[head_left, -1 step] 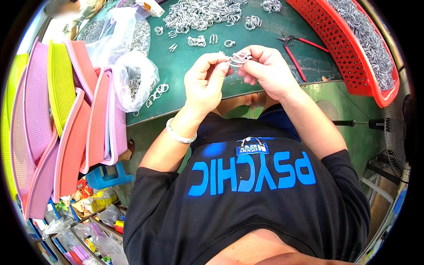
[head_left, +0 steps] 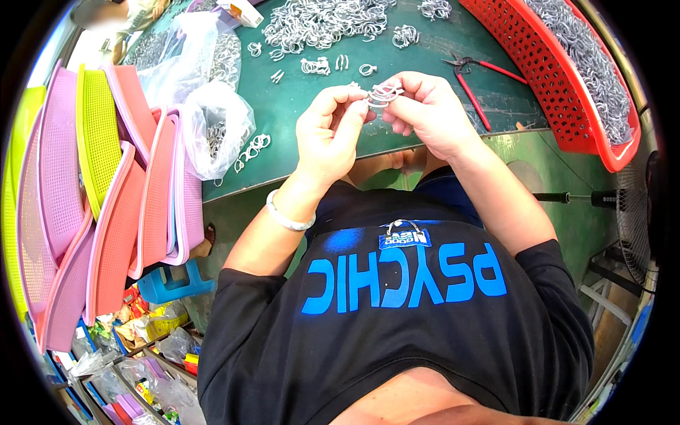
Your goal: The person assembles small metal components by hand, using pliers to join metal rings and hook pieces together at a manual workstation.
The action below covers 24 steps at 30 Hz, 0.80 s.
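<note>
The fingertips of both hands are meeting over the near edge of the green table (head_left: 312,134), and between them they are pinching a small bunch of silver metal clips (head_left: 381,93). The left hand (head_left: 333,131) is closing thumb and forefinger on the left end of the bunch, and the right hand (head_left: 432,113) is gripping the right end with its fingers curled narrow around it. A white bangle (head_left: 287,216) is sitting on the left wrist.

Just behind the hands, a few loose clips (head_left: 315,65) are lying on the table, and farther back a big heap of clips (head_left: 319,21) is spreading out. Red-handled pliers (head_left: 474,78) are resting to the right of the hands, beside a red perforated basket (head_left: 559,78) (it is full of more clips). To the left, a clear plastic bag (head_left: 216,127) is lying near a stack of pink and yellow trays (head_left: 106,198).
</note>
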### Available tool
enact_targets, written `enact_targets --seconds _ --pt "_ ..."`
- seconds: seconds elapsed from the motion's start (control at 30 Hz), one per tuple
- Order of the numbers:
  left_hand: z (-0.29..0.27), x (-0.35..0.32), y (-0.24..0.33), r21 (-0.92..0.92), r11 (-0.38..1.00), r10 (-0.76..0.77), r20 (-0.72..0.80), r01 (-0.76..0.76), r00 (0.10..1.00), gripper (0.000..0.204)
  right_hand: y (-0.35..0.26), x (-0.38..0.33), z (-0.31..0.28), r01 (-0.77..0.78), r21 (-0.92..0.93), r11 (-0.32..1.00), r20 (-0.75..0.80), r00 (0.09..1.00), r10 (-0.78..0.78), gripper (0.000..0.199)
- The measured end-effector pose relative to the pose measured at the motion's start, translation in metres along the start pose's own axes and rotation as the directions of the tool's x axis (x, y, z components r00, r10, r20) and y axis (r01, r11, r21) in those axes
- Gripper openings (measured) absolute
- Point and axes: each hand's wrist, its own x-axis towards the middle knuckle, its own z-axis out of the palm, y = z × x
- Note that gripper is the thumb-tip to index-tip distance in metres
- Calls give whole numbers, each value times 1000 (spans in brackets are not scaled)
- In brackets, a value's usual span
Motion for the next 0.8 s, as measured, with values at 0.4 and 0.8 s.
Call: enact_targets --seconds 0.4,0.8 --pt "1 3 11 -325 874 -389 -23 361 921 19 -10 -2 -2 108 -98 989 -43 993 -113 13" --pt "7 7 8 -462 779 -492 -32 424 870 17 -15 -1 -12 111 -244 963 26 994 -108 16"
